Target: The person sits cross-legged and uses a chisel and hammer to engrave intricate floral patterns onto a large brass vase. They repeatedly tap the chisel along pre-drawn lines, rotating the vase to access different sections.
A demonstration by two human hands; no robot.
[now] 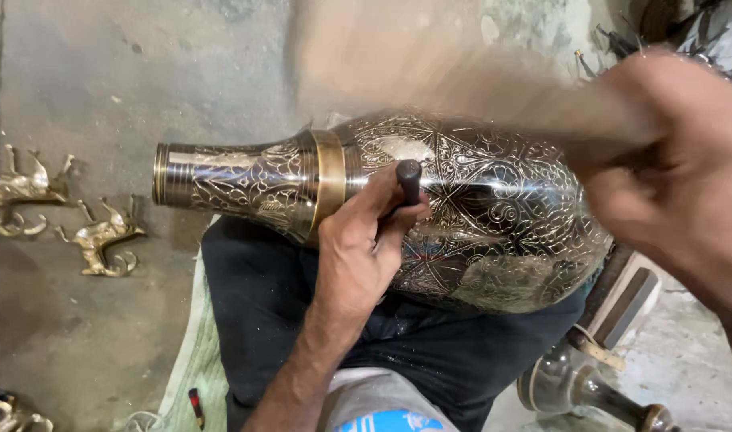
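A large engraved brass vase lies on its side across my lap, its narrow neck pointing left. My left hand is closed around a dark metal chisel, whose tip rests against the vase's body just right of the plain brass collar. My right hand is raised at the upper right, closed on a wooden mallet that is smeared by motion blur above the vase.
Two small brass animal figures lie on the concrete floor at the left. Another brass piece sits at the bottom left corner. A dark glass-like vessel lies at the lower right. A pale cloth is under my leg.
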